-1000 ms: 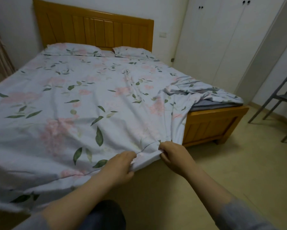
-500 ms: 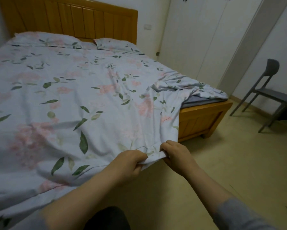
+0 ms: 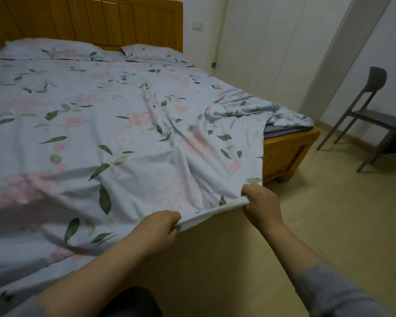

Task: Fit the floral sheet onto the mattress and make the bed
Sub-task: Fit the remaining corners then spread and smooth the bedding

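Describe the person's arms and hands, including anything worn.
Both the left hand and right hand are bare: no gloves, rings or watch show. The forearms are uncovered; a grey fabric sleeve is pushed up the right arm, and the left one barely shows.

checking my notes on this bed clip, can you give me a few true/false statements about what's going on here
1. The left hand and right hand both grip the hem of the floral sheet. True.
2. The sheet fully covers the mattress at the far right foot corner. False: the sheet is bunched up there and a grey strip of mattress shows.
3. Two pillows lie against the headboard. True.
4. The chair lies tipped over on the floor. False: it stands upright on its legs near the wall.
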`<state>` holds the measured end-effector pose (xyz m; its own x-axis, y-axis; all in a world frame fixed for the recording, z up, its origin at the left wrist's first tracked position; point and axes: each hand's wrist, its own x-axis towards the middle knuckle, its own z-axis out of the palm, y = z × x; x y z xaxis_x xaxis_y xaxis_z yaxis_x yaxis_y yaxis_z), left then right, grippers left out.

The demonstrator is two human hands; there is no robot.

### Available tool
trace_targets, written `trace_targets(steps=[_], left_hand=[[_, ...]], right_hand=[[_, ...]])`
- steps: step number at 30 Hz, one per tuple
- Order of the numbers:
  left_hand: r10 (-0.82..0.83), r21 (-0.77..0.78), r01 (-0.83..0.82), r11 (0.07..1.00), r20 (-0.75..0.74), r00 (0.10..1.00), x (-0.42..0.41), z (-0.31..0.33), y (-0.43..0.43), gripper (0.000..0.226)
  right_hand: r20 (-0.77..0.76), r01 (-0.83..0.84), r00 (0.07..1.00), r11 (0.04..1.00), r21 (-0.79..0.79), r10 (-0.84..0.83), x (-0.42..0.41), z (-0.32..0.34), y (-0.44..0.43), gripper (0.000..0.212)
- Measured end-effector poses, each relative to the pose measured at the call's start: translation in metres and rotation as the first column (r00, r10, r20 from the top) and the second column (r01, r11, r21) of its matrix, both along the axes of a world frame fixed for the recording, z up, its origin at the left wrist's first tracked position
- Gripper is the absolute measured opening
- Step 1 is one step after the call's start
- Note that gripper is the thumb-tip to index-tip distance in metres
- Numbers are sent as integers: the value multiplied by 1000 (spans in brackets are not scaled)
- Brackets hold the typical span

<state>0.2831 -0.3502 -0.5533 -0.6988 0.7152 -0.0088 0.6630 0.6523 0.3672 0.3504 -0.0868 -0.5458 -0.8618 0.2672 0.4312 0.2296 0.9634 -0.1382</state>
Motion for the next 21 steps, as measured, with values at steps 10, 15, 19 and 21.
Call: trace_targets(steps=[10, 15, 19, 21], left_hand=[[-102, -38, 102, 994, 7, 995, 19, 2, 47, 38], [-99, 100, 99, 990, -4, 995, 30, 0, 88, 56], [-91, 221, 101, 970, -57, 994, 35, 3, 115, 21], [-126, 216, 141, 966, -80, 989, 34, 7, 121, 27]], right_hand=[[122, -119, 985, 992, -51, 124, 24, 6, 8, 10], [-1, -223, 974, 967, -122, 225, 37, 10, 11, 13], [-57, -254, 967, 960, -120, 249, 46, 15, 23, 13], [-56, -227, 973, 971, -81, 223, 48, 13, 39, 15]])
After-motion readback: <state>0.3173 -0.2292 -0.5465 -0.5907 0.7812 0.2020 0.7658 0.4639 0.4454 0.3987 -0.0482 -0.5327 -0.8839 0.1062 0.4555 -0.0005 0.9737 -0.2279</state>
